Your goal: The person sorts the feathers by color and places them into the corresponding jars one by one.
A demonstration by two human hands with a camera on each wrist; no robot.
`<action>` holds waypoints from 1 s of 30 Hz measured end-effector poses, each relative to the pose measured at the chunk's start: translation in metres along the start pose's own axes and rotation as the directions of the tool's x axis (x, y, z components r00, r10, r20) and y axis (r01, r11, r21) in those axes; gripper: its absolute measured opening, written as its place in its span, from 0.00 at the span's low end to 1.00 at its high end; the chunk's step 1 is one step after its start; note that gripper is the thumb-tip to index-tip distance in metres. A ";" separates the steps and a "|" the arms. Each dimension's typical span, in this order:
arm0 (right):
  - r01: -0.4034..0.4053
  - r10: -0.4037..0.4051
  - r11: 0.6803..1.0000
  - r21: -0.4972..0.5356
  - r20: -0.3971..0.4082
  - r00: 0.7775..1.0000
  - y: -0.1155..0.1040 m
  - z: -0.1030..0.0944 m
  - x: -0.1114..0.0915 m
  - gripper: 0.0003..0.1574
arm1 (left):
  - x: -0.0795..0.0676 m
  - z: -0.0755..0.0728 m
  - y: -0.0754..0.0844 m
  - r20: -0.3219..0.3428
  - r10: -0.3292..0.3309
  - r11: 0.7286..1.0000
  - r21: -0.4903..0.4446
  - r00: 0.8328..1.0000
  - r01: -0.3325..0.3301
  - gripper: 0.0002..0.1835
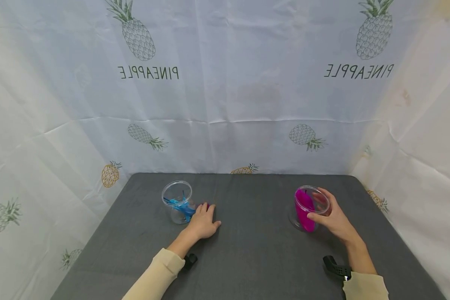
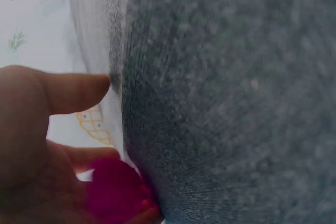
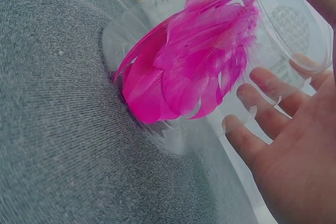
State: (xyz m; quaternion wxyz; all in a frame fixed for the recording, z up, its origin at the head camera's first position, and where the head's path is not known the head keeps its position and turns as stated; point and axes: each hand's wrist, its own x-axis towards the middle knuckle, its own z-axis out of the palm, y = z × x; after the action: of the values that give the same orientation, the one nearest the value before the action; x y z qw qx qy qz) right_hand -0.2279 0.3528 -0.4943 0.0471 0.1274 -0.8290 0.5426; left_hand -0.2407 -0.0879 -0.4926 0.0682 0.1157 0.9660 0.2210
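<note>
On the right, a clear plastic jar [image 1: 323,207] stands on the table with bright magenta feathers [image 3: 194,61] inside. My right hand [image 1: 335,218] grips this jar near its rim, thumb in front and fingers along the far side. At the left stands a second clear jar [image 1: 177,181] holding blue feathers [image 1: 185,207]. Just right of it, my left hand [image 1: 203,223] is low over the table with its thumb spread away. A magenta feather [image 2: 115,190] lies against its fingers; in the head view the hand hides most of it.
Both jars rest on a dark grey cloth-covered table [image 1: 255,250]. White curtains [image 1: 243,96] printed with pineapples hang behind and on both sides. Each wrist wears a black strap device [image 1: 335,266].
</note>
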 end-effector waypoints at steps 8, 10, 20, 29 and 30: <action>0.007 -0.007 1.000 0.005 0.004 1.000 0.002 0.000 0.000 0.58 | 0.003 0.000 0.001 0.021 -0.050 0.997 0.066 0.999 0.049 0.34; 0.010 -0.010 1.000 0.005 0.004 1.000 0.002 0.000 0.000 0.58 | 0.005 0.000 0.001 0.010 -0.053 0.996 0.078 0.999 0.052 0.32; 0.018 -0.018 1.000 0.012 0.003 1.000 0.003 -0.002 0.000 0.58 | 0.008 -0.004 0.004 -0.016 -0.025 0.990 0.140 1.000 0.027 0.26; 0.011 -0.011 1.000 0.007 0.002 1.000 0.004 0.000 0.001 0.57 | 0.009 -0.006 0.005 -0.052 -0.027 0.996 0.088 0.998 0.031 0.23; 0.012 -0.012 1.000 0.006 0.000 1.000 0.004 0.000 0.001 0.57 | 0.009 -0.006 0.005 -0.065 -0.019 0.997 0.075 0.998 0.024 0.22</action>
State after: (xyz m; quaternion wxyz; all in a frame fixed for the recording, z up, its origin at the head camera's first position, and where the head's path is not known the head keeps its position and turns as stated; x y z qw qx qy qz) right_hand -0.2294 0.3543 -0.4977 0.0498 0.1328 -0.8265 0.5447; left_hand -0.2495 -0.0836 -0.4860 0.0352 0.1006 0.9765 0.1871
